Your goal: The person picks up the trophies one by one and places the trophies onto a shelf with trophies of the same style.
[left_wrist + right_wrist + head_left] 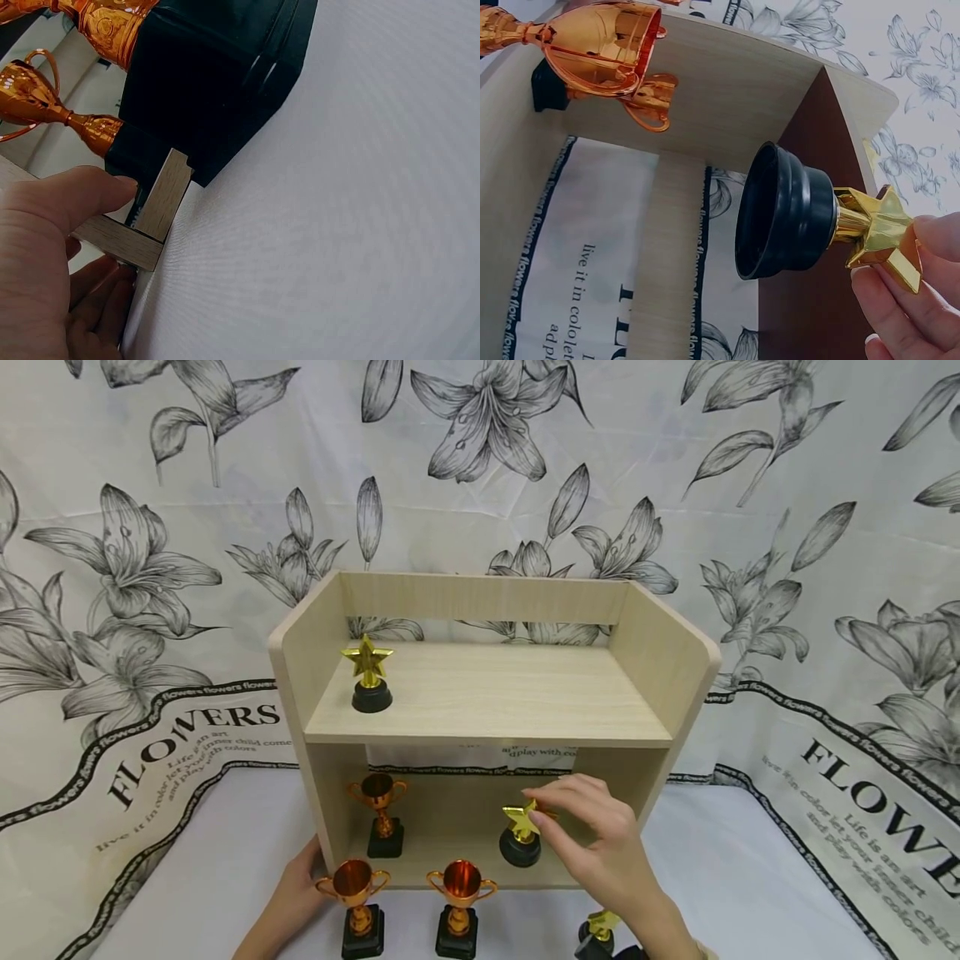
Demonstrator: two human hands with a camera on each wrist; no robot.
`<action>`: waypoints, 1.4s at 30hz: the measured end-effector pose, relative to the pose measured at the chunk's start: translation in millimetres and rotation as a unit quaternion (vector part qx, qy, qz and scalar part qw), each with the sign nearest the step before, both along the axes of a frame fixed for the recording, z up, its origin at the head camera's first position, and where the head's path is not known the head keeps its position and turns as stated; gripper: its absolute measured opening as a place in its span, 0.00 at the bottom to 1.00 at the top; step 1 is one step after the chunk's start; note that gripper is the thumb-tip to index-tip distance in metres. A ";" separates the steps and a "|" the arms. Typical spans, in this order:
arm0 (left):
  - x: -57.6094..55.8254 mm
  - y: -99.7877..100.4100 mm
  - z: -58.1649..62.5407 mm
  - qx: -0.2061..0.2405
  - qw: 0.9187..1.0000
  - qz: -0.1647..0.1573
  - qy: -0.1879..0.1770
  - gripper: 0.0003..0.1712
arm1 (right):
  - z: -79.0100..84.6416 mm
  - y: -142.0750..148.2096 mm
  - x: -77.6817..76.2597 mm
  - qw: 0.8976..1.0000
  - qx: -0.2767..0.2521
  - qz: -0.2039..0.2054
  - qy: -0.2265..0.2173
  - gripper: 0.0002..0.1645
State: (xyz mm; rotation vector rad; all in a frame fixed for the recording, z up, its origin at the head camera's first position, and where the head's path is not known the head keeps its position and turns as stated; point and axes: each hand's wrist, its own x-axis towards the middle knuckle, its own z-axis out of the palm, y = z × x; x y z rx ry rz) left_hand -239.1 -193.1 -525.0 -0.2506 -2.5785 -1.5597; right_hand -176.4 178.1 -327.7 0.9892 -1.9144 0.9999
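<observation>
One star trophy (pixel 519 837) | right grip (pixel 600 843) pinches star (pixel 885 229), base (pixel 799 214) below | left grip (pixel 294 892) clasps shelf (pixel 667 668)

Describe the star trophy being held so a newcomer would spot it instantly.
Find the pale wooden two-level shelf, then the right half of its lower opening. There, the person's right grip pinches a gold star trophy with a round black base. Unlike the two-handled copper cups, it is star-topped, and no other star trophy is held.

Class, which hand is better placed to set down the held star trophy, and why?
Probably the right hand: it pinches the gold star trophy at the lower compartment of the wooden shelf, while the left hand grips the side panel.
</observation>
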 end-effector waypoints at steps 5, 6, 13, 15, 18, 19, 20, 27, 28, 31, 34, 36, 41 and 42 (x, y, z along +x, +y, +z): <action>-1.4 -0.7 -1.9 0.001 1.000 0.002 -0.003 0.51 | 0.1 -0.6 -3.1 1.000 -0.004 0.007 0.003 0.23; -1.6 -0.7 -1.8 0.000 1.000 0.001 -0.002 0.51 | 0.9 -1.0 -3.2 1.000 -0.003 0.007 0.004 0.23; -2.0 -0.4 -0.2 -0.005 1.000 0.000 0.003 0.51 | 6.2 -3.2 -5.5 1.000 -0.002 0.015 0.010 0.22; -2.2 -0.3 -0.5 -0.005 1.000 0.001 -0.001 0.51 | 6.9 -3.4 -6.2 1.000 -0.002 0.015 0.010 0.22; -2.1 -0.5 -1.6 -0.005 1.000 0.001 0.000 0.51 | 8.1 -3.9 -7.4 1.000 -0.002 0.016 0.010 0.22; -1.9 -0.6 -1.8 -0.005 1.000 0.003 0.002 0.51 | 8.6 -4.1 -7.6 1.000 -0.002 0.016 0.008 0.22; -1.7 -0.8 -2.0 -0.004 1.000 0.003 0.001 0.51 | 9.1 -4.3 -7.8 1.000 -0.001 0.015 0.007 0.22; -1.1 -1.6 -1.9 -0.002 1.000 0.000 -0.009 0.51 | 14.6 -6.1 -7.6 1.000 0.000 0.016 0.003 0.21; -1.1 -1.4 -1.5 -0.002 1.000 0.001 -0.011 0.51 | 15.4 -6.3 -7.4 1.000 0.001 0.016 0.003 0.20; -1.1 -1.2 -1.0 -0.004 1.000 0.002 -0.013 0.51 | 17.4 -6.7 -7.1 1.000 0.002 0.015 0.002 0.20; -1.3 -1.3 -1.5 -0.007 1.000 0.002 -0.010 0.51 | 18.9 -7.0 -7.1 1.000 0.004 0.014 0.005 0.20; -1.2 -1.6 -2.4 -0.006 1.000 0.002 -0.006 0.51 | 19.9 -7.3 -7.3 1.000 0.004 0.015 0.008 0.20; -0.9 -1.8 -3.1 -0.005 1.000 0.001 -0.006 0.50 | 22.9 -9.0 -8.4 1.000 0.002 0.022 0.020 0.20; -1.0 -1.6 -2.9 -0.007 1.000 0.002 -0.007 0.50 | 23.5 -9.3 -8.5 0.999 0.003 0.023 0.022 0.20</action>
